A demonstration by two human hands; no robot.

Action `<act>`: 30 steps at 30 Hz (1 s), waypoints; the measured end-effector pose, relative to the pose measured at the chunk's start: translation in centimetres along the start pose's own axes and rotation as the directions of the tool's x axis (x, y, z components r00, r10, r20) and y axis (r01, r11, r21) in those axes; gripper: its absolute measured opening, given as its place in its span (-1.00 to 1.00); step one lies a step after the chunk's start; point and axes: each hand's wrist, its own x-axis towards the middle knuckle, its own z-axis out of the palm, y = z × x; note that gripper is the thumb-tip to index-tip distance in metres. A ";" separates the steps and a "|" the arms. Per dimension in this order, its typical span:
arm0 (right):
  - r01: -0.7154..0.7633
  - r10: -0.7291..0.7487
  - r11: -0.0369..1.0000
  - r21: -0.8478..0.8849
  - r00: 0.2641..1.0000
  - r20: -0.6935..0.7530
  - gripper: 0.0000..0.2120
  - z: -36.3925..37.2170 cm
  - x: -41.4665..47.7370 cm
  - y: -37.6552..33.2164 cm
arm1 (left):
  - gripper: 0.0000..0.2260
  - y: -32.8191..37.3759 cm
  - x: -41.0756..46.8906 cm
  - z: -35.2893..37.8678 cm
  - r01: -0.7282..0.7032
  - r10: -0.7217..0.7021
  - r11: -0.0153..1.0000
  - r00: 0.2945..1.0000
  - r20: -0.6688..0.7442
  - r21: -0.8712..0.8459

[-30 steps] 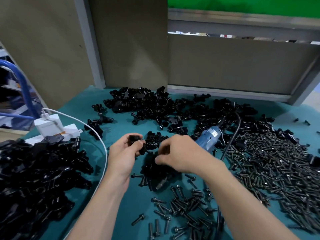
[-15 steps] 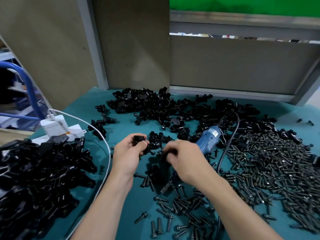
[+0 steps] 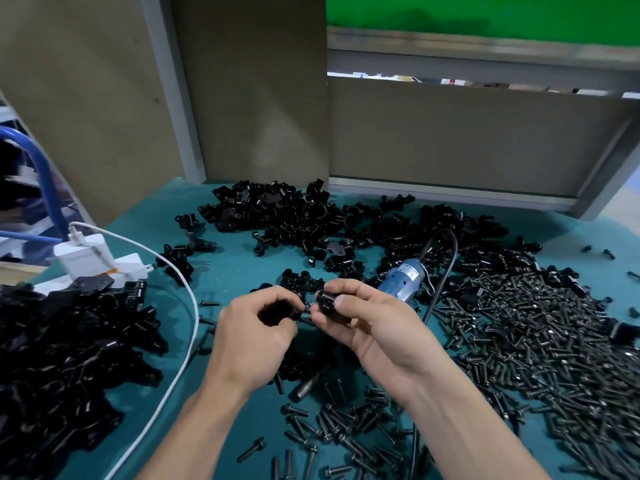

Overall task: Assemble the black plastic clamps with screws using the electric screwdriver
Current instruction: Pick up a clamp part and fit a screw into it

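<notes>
My left hand grips a black plastic clamp piece above the middle of the teal table. My right hand pinches a second black clamp piece and holds it against the first, fingertips nearly touching. The blue electric screwdriver lies on the table just behind my right hand, its black cable looping back. Loose black clamps are heaped at the back. Dark screws cover the right side, and more screws lie below my hands.
A large pile of black clamps fills the left edge. A white power strip with charger sits at the far left, its white cable curving across the teal table. Brown panels wall the back.
My right hand has lifted off the table with a clamp piece and turned palm-up to meet the piece in my left hand. Both hands have come together and risen slightly.
</notes>
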 end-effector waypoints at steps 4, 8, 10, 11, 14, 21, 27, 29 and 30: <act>0.032 -0.032 0.998 -0.044 0.999 0.002 -0.82 0.2 0.0 -0.3 | -0.66 0.1 0.0 0.1 -0.001 0.002 0.999 1.000 0.016 -0.043; 0.158 -0.180 0.913 -0.376 0.983 -0.024 -0.90 0.3 0.0 0.3 | -0.77 0.4 0.2 0.0 0.080 -0.052 0.981 0.987 0.153 -0.176; 0.233 -0.263 0.863 -0.448 0.965 -0.005 -0.93 0.4 -0.1 1.0 | -0.81 0.5 0.3 0.1 0.116 -0.053 0.960 0.969 0.240 -0.256; 0.272 -0.298 0.851 -0.450 0.954 0.014 -0.93 0.5 -0.2 1.3 | -0.82 0.6 0.3 0.1 0.140 -0.047 0.938 0.958 0.282 -0.318; 0.340 -0.339 0.822 -0.457 0.937 0.088 -0.86 1.0 -0.5 1.9 | -0.70 0.6 0.3 0.0 0.195 0.014 0.843 0.924 0.382 -0.502; 0.382 -0.425 0.574 -0.724 0.895 0.136 -0.77 1.4 -0.9 1.8 | -0.58 0.7 0.3 0.0 0.271 0.024 0.734 0.906 0.423 -0.623; 0.432 -0.527 0.483 -0.761 0.838 0.142 -0.68 1.4 -1.1 2.9 | -0.35 0.7 0.1 0.6 0.199 0.051 0.841 0.896 0.441 -0.503; 0.431 -0.520 0.463 -0.774 0.840 0.157 -0.66 1.3 -1.1 3.0 | -0.33 0.6 0.0 0.8 0.213 0.042 0.834 0.895 0.444 -0.508; 0.426 -0.510 0.451 -0.785 0.844 0.165 -0.65 1.3 -1.0 2.9 | -0.33 0.6 -0.1 0.8 0.232 0.029 0.823 0.895 0.445 -0.519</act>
